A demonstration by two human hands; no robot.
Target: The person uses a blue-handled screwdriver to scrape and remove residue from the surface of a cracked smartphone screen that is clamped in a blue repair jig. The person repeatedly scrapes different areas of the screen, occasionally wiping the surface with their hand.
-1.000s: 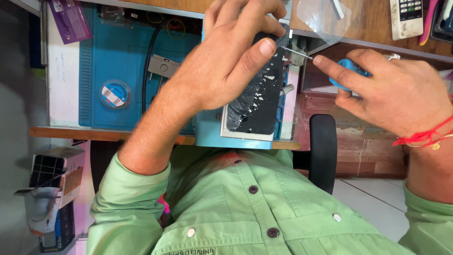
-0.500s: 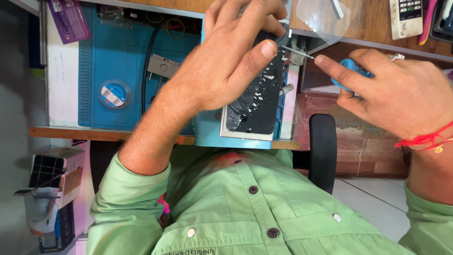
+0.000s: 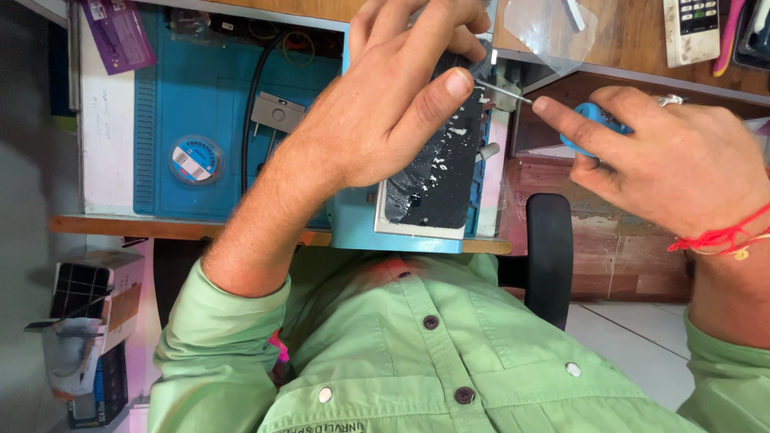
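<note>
Your left hand (image 3: 385,104) keeps clamping the cracked phone (image 3: 437,172) while your right hand (image 3: 682,160), gripping the blue screwdriver (image 3: 589,128), has barely shifted its tip.

Bare blue mat (image 3: 216,104) leftward; round tin (image 3: 195,159), cable (image 3: 255,96) there.

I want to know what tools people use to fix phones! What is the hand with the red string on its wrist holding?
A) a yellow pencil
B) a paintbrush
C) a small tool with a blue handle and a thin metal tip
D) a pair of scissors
C: the right hand grips a blue-handled tool, its thin metal tip reaching the cracked dark panel that the left hand steadies.
</note>
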